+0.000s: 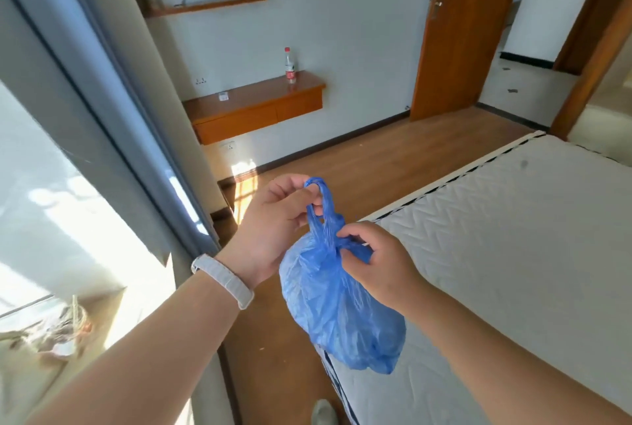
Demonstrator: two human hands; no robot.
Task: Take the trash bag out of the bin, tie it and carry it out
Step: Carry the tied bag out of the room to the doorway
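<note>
A filled blue plastic trash bag (338, 308) hangs in the air in front of me, over the corner of the mattress. My left hand (273, 226) pinches one twisted handle loop and holds it upward. Lower and to the right, my right hand (379, 260) grips the other handle where the two cross at the bag's neck. The handles look wound around each other there. No bin is in view.
A bare white mattress (513, 240) fills the right side. Wooden floor (393, 157) runs ahead to an open orange door (458, 31) and a doorway at the far right. A wall-mounted wooden desk (253, 110) carries a small bottle (290, 65). Window and curtain stand on the left.
</note>
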